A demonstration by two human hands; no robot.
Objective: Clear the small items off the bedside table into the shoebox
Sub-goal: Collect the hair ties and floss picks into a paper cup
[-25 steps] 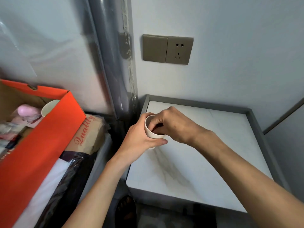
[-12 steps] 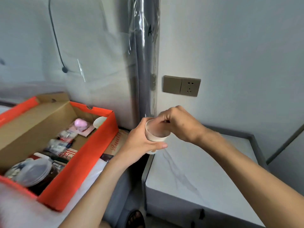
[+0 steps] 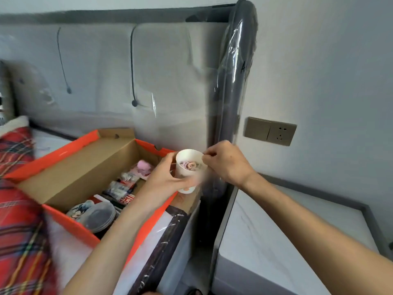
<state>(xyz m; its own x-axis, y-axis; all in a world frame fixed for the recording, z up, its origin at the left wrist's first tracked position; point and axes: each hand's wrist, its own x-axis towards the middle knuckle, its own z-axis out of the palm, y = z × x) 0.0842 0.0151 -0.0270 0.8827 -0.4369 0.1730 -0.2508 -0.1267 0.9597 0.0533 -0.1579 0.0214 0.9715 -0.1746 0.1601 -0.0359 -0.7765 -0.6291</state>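
plastic wrap (image 3: 238, 60) on headboard post (image 3: 228, 116): handwritten dark "A", nothing legible after it
packets (image 3: 121, 188) in shoebox (image 3: 70, 222): printed, too blurred to read
red label (image 3: 127, 200) in shoebox: white characters, illegible

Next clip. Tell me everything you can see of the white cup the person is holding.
The white cup is small and plain and looks like paper or thin plastic, with a faint orange mark near its base. It is held roughly upright in the air above the near right corner of the shoebox. The left hand grips its side. The right hand has curled fingers at its rim; whether they pinch it is unclear. Small pinkish pieces lie inside, too blurred to identify.
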